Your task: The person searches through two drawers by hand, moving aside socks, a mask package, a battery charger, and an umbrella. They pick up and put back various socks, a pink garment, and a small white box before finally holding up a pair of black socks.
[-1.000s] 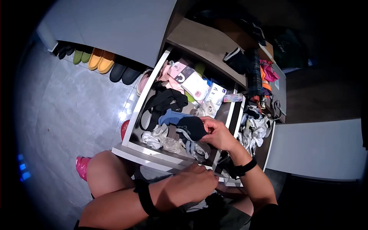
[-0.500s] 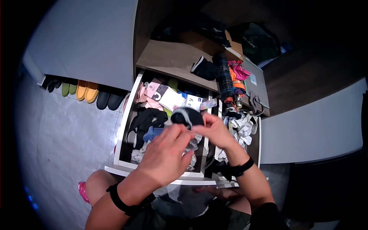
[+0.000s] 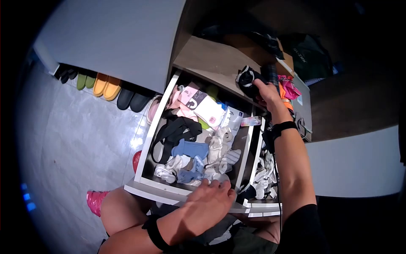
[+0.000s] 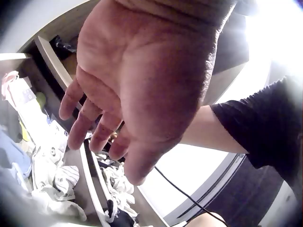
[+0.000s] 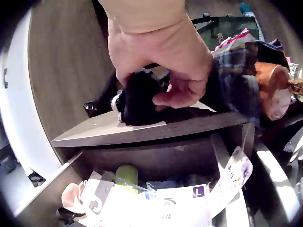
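Nearest, the left hand [image 3: 207, 201] hovers at the front edge of the left drawer [image 3: 156, 192], its palm empty and its fingers loosely bent, slightly apart, pinching nothing. Within that drawer, the front part holds crumpled white socks [image 3: 168, 169] and a blue-grey sock [image 3: 192, 171], with a striped sock [image 3: 231, 157] to their right. Just behind lie a folded blue cloth [image 3: 190, 148] and a beige sock [image 3: 218, 146]; a tangle of black strap [image 3: 179, 129] fills the left side. Deeper in sit a pink-and-white package [image 3: 207, 111] and, beside it, a clear packet [image 5: 184, 203] whose label reads L.

The right drawer [image 3: 258, 205], alongside, is heaped with rumpled white cloth [image 3: 265, 169].

Beyond and above the left drawer, the right hand [image 5: 163, 61] pinches a black cloth bundle [image 5: 140, 99] between thumb and curled fingers, at the front edge of the wooden shelf [image 3: 209, 57]; whether the bundle's weight rests on the board I cannot tell. Just right of this hand are a plaid fabric roll [image 5: 236, 75] and a bright pink bundle [image 3: 289, 89]. Farther back stands a dark green bag [image 3: 305, 59] with pale lettering; its contents are hidden.
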